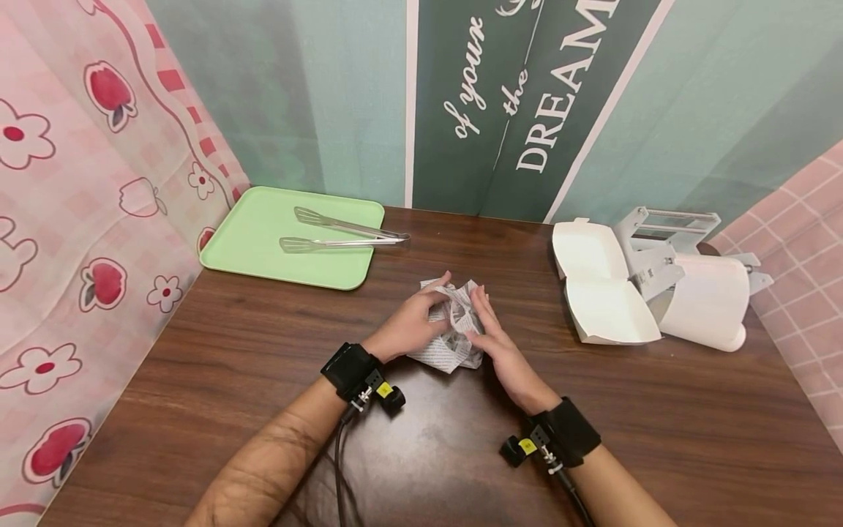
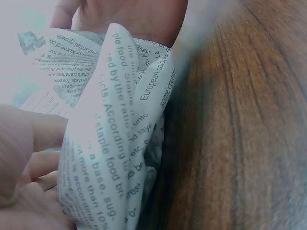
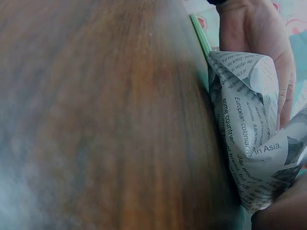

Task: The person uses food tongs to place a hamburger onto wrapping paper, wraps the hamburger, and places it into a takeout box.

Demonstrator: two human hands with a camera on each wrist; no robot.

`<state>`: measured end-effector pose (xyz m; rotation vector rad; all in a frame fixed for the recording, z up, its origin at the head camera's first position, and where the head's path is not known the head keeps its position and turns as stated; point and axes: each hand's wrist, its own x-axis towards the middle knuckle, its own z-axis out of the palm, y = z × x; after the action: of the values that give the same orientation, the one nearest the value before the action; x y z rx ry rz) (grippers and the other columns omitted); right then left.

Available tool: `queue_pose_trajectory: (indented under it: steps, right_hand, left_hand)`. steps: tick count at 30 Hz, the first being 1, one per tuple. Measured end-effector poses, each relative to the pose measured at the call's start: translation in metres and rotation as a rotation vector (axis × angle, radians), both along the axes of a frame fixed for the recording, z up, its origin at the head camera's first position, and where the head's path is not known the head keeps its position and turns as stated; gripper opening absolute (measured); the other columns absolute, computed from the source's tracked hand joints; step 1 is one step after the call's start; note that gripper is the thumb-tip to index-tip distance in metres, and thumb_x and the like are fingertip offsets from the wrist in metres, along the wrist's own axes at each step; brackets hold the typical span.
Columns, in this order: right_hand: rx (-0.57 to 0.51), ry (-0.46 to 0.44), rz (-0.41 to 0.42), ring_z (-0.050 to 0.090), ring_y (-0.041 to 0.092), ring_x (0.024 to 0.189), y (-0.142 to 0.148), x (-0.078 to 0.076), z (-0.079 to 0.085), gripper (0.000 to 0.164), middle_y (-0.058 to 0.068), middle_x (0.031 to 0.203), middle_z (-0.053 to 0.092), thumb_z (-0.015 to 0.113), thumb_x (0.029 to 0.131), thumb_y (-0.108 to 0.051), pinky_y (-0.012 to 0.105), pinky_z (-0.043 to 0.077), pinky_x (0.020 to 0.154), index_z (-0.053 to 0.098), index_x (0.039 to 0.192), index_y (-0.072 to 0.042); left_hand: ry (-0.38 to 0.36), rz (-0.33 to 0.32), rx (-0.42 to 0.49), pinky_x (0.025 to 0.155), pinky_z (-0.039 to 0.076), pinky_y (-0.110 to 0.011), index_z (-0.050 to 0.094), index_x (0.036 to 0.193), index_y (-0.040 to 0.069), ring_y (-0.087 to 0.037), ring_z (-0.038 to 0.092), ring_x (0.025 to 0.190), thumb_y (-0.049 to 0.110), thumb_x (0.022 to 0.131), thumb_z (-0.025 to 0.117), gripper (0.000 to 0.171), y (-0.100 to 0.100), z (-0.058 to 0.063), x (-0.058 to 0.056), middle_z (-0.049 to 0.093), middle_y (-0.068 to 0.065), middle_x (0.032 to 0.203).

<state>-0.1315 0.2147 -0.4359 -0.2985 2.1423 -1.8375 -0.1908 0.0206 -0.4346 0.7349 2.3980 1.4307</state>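
Counts, head view: two hands, one crumpled sheet of printed paper (image 1: 437, 355) between them at the middle of the brown surface (image 1: 421, 454); one green tray (image 1: 253, 241), back left; one pair of tongs (image 1: 356, 242), two slotted ends on the tray, joined end past its right edge; one white box (image 1: 606, 311), lid open, back right, just beside one grey stand (image 1: 658, 274) with one white roll (image 1: 707, 300); two black wrist straps (image 1: 352, 369). Left hand (image 1: 410, 323) grips the paper between thumb and fingers; right hand (image 1: 506, 359) presses the other side with nearly straight fingers, as far as the partly hidden fingertips allow. Hands apart, paper between. Left wrist view only: "staple food" legible on a folded flap. Right wrist view only: "in Asia." legible, at lower right. Tongs, box and roll appear in the head view alone.
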Motion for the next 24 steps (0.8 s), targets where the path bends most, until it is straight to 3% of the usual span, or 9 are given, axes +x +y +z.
queue_pose_trajectory:
  steps: [6, 12, 16, 20, 24]
  right_hand:
    - [0.070, 0.035, 0.003, -0.024, 0.026, 0.156, -0.0039, -0.0007, 0.0015, 0.071, 0.003, 0.171, -0.018, 0.044, 0.106, -0.019, 0.064, -0.012, 0.122, 0.003, 0.164, -0.017]
    - [0.244, 0.081, 0.018, -0.023, 0.031, 0.156, -0.0056, 0.0004, 0.0023, 0.074, 0.004, 0.170, -0.019, 0.048, 0.107, -0.025, 0.070, -0.006, 0.120, 0.002, 0.164, -0.022]
    - [0.321, 0.124, 0.022, -0.020, 0.033, 0.156, -0.0067, 0.0020, 0.0025, 0.063, 0.006, 0.171, -0.018, 0.037, 0.110, -0.032, 0.073, -0.004, 0.119, 0.005, 0.164, -0.024]
    - [0.396, 0.189, 0.019, -0.016, 0.033, 0.158, -0.0083, 0.0034, 0.0041, 0.056, 0.008, 0.171, -0.013, 0.022, 0.112, -0.039, 0.068, -0.003, 0.122, 0.010, 0.164, -0.020]
    - [0.499, 0.251, 0.016, -0.011, 0.036, 0.158, -0.0094, 0.0033, 0.0037, 0.056, 0.012, 0.172, -0.007, 0.028, 0.112, -0.038, 0.064, -0.001, 0.124, 0.016, 0.163, -0.016]
  left_hand:
    - [-0.079, 0.066, 0.106, 0.124, 0.028, -0.040, 0.058, 0.138, 0.000, -0.027, 0.031, 0.153, 0.004, 0.091, 0.070, 0.049, -0.0002, -0.0026, -0.0011, 0.030, -0.014, 0.166]
    - [-0.172, 0.076, 0.204, 0.124, 0.030, -0.041, 0.049, 0.146, 0.003, -0.028, 0.033, 0.152, -0.006, 0.091, 0.062, 0.056, -0.0033, -0.0024, 0.0002, 0.030, -0.013, 0.166]
    - [-0.186, 0.068, 0.232, 0.124, 0.029, -0.042, 0.048, 0.146, 0.002, -0.030, 0.034, 0.151, -0.007, 0.092, 0.062, 0.056, -0.0040, -0.0033, -0.0003, 0.030, -0.015, 0.166]
    - [-0.215, 0.058, 0.283, 0.125, 0.027, -0.042, 0.044, 0.147, -0.001, -0.032, 0.033, 0.152, -0.007, 0.091, 0.063, 0.059, -0.0038, -0.0041, -0.0011, 0.029, -0.018, 0.165]
    - [-0.250, 0.045, 0.335, 0.126, 0.025, -0.040, 0.039, 0.148, -0.004, -0.030, 0.031, 0.153, -0.009, 0.094, 0.055, 0.056, -0.0049, -0.0041, -0.0028, 0.031, -0.020, 0.163]
